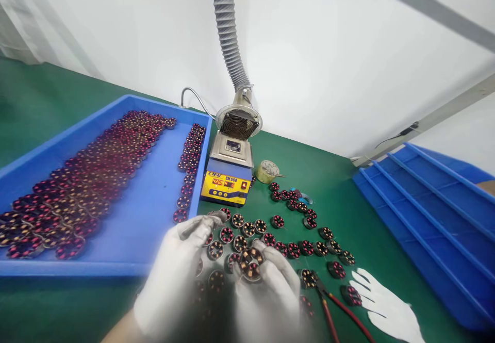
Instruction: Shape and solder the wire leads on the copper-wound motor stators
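In a white glove, my right hand [270, 276] grips a small round motor stator [251, 264], its ring of wound coils facing up. To its left is my gloved left hand [193, 240], fingertips pinched together; whether anything thin sits between them is too blurred to see. Several loose stators [240, 243] with red or yellowish coils lie on the green table around and beyond both hands. Red-handled cutting pliers [340, 304] rest to the right, their jaws against another stator [308, 278].
At left, a large blue tray [154, 193] holds rows of stators. Behind my hands stands a solder pot [226, 183] with a lit display, below a fume extraction hose [228, 28]. A small round tin [267, 172], a white glove [386, 307] and a tilted blue crate [429, 219] are rightward.
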Tool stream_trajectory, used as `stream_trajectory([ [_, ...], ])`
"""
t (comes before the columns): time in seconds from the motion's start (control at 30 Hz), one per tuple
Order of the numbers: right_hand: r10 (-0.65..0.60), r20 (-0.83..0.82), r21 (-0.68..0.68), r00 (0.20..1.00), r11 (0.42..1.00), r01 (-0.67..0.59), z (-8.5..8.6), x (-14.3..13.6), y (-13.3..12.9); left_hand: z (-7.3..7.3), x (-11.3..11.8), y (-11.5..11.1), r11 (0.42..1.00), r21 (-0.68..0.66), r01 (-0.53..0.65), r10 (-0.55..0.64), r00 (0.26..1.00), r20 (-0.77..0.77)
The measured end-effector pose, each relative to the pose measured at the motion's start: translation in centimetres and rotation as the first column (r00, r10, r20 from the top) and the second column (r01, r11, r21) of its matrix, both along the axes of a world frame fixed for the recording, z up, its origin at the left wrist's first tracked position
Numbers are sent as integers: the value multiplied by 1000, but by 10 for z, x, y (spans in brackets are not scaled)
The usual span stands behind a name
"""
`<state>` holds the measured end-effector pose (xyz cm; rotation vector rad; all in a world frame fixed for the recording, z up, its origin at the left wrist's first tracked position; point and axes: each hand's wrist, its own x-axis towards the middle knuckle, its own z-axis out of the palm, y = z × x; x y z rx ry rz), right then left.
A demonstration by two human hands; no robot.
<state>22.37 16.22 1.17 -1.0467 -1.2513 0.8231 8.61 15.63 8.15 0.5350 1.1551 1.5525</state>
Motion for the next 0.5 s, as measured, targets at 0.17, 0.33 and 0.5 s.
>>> stream_trajectory([
  [0.17, 3, -208, -247, 978, 967, -55, 10, -1, -1, 8, 8, 2, 982, -50, 184, -182, 982, 41],
  [0.33, 54, -317, -347, 947, 922, -169, 19, 5, -1, 2, 15, 1, 994, 50, -93, 87, 990, 109],
  [0.5, 158, -396, -388, 904, 864, -321, 23, 12, 2, 6, 6, -3, 992, -4, 122, -120, 982, 146],
])
